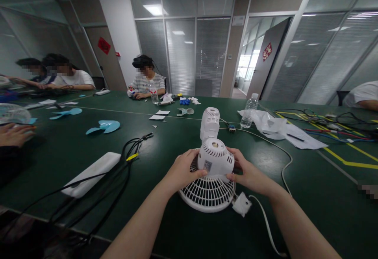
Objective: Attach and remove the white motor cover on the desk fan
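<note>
A small white electric fan [217,158] rests grille-down on the green table in front of me. Its round slatted grille [206,196] faces the tabletop, and the motor housing points up. My left hand [184,170] wraps the housing's left side, thumb across the front near a label. On the opposite side my right hand [246,172] grips the housing, with its thumb near the lower edge. Behind the housing rises the fan's white base or neck part [210,123]. Beside the grille, at its right, lies a white plug-like block [242,204] with a white cord.
A white power strip [91,174] and black cables lie left. Blue fan blades [103,127] are farther back. A water bottle [250,111], white plastic sheet [268,123] and pen [295,137] are at right. Co-workers sit across and to the left; another person's hand [14,135] is at far left.
</note>
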Tool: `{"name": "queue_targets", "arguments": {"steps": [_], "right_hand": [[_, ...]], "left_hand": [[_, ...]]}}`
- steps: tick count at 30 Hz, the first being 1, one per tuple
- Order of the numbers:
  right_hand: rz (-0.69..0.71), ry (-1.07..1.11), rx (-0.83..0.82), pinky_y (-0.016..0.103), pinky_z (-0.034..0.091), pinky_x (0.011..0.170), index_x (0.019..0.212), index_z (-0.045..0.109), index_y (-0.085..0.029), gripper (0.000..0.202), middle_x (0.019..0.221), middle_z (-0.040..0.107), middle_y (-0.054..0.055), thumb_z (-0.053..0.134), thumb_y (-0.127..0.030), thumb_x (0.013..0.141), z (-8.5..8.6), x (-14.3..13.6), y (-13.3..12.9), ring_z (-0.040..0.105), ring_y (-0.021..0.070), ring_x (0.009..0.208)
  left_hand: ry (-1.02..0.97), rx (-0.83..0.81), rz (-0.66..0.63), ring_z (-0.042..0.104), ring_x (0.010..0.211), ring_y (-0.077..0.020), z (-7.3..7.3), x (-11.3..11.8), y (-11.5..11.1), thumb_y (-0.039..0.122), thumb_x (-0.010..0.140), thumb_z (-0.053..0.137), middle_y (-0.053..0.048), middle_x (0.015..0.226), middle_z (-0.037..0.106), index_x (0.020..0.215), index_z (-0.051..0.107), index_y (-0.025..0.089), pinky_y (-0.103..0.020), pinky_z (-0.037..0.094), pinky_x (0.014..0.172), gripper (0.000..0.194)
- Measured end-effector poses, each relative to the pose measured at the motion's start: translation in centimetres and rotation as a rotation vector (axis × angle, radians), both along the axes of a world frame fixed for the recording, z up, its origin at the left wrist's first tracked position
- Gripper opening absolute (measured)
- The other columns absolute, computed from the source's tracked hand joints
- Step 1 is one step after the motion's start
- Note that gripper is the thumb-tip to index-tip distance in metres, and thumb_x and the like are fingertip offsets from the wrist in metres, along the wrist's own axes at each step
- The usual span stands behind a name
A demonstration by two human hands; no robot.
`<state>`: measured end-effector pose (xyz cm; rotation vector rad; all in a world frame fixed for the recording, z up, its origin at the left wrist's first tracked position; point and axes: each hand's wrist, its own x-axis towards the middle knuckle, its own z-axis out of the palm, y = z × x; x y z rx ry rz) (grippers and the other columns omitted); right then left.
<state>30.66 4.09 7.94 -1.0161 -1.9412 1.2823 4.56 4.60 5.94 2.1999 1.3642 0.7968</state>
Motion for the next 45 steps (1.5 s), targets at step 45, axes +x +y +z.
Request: {"name": "queue_targets", "arguments": {"steps": [45], "right_hand": [[-0.151, -0.155, 0.154, 0.049, 0.042, 0.103, 0.139, 0.028, -0.025, 0.076, 0.135, 0.050, 0.009, 0.069, -0.024, 0.075, 0.1, -1.7, -0.7, 0.051, 0.0289, 0.122]], "left_hand": [[0.013, 0.028, 0.070, 0.037, 0.134, -0.0329, -0.9, 0.3, -1.4, 0.041, 0.072, 0.071, -0.010, 0.149, 0.037, 0.148, 0.018, 0.029, -0.057, 0.033, 0.106, 0.094]]}}
